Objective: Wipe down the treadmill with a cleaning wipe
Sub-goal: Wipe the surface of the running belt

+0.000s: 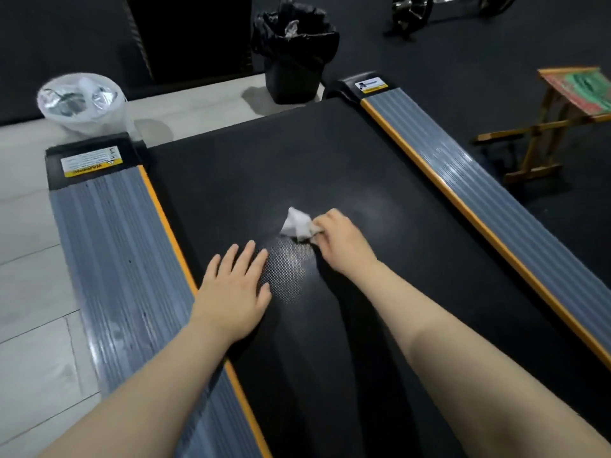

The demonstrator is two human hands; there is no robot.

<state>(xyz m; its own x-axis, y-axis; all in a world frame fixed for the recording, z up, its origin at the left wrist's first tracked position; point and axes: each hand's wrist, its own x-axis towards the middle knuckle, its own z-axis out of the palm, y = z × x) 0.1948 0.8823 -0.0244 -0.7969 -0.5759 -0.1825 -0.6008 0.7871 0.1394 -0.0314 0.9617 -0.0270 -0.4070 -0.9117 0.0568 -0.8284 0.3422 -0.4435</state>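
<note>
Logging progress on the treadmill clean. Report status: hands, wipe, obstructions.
Right hand shut on wipe, pressed to treadmill belt. Left hand open, flat on belt near the left side rail. Nothing on belt in the way.

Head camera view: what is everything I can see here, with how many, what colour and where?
treadmill belt: one, black, centre
side rails: two, grey ribbed with orange edge, either side of the belt
warning labels: two, white and yellow, far rail ends
cleaning wipe: one, white, crumpled, on the belt
black bin: one, black liner, beyond the belt
white bin: one, clear liner, far left floor
folding stool: one, wooden, green and red seat, right
left hand: one, flat on the belt, fingers spread
right hand: one, grip closed on the wipe
</note>
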